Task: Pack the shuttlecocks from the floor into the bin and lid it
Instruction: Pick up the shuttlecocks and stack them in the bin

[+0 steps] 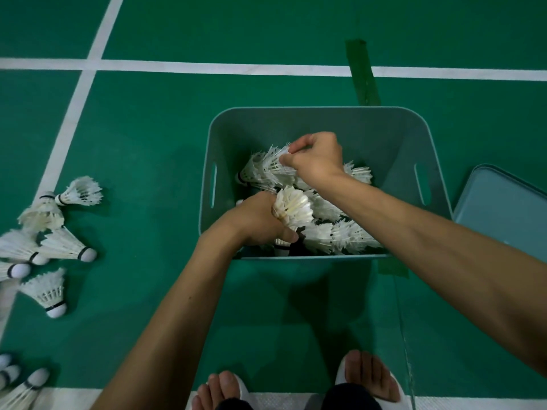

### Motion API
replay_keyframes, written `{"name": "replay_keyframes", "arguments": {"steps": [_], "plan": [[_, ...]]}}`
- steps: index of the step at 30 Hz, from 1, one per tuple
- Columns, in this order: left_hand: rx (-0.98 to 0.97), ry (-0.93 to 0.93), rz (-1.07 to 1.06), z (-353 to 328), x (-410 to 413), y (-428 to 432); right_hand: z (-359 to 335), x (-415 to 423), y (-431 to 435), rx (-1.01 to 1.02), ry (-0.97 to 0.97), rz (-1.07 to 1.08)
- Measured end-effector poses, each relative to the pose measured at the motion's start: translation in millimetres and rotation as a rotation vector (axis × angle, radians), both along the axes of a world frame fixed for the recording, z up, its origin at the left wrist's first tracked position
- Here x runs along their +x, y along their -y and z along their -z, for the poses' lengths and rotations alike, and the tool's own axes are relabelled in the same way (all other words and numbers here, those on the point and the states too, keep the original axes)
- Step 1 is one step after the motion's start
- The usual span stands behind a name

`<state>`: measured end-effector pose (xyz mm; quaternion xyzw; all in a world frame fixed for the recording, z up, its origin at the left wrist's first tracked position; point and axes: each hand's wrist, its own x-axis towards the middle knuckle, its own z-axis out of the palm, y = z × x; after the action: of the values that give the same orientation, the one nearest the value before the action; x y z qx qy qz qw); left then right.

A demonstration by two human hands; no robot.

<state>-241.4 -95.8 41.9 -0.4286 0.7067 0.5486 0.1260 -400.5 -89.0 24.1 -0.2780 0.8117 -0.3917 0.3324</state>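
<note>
A teal plastic bin (384, 134) stands on the green court floor, holding a heap of white feather shuttlecocks (340, 236). Both hands are inside the bin. My left hand (260, 223) is closed around a shuttlecock (293, 207) near the bin's front left. My right hand (318, 159) pinches the feathers of another shuttlecock (268, 168) toward the back. Several loose shuttlecocks (63, 244) lie on the floor to the left. The teal lid (503, 208) lies flat on the floor right of the bin.
White court lines (207, 66) cross the floor behind and left of the bin. A strip of dark green tape (362, 72) runs behind the bin. My feet in white slippers (367, 377) stand at the bottom edge, just in front of the bin.
</note>
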Motion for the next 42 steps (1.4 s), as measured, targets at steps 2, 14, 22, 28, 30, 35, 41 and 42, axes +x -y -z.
{"name": "replay_keyframes", "arguments": {"steps": [2, 14, 22, 28, 30, 35, 41, 42], "plan": [[-0.002, -0.019, -0.01, 1, -1, 2, 2, -4, 2, 0.015, 0.067, 0.015], [-0.006, -0.063, -0.057, -4, -18, -4, -62, -29, -82, -0.193, 0.182, -0.376], [-0.094, -0.043, -0.089, -11, -24, -20, -64, -28, -104, -0.043, -0.073, -0.543], [-0.371, 0.116, -0.186, -21, -20, -17, -50, -61, -83, 0.05, 0.078, -0.003], [-0.395, 0.122, -0.239, -26, -21, -16, -42, -62, -72, 0.088, 0.095, 0.055], [-0.37, 0.098, -0.379, -26, -23, -11, -27, -43, -40, 0.137, 0.142, -0.011], [-0.154, 0.33, -0.243, -12, -27, 15, -18, -30, -24, 0.173, 0.134, -0.052], [-0.131, 0.331, -0.241, -10, -28, 18, -16, -31, -24, 0.18, 0.114, -0.046]]}}
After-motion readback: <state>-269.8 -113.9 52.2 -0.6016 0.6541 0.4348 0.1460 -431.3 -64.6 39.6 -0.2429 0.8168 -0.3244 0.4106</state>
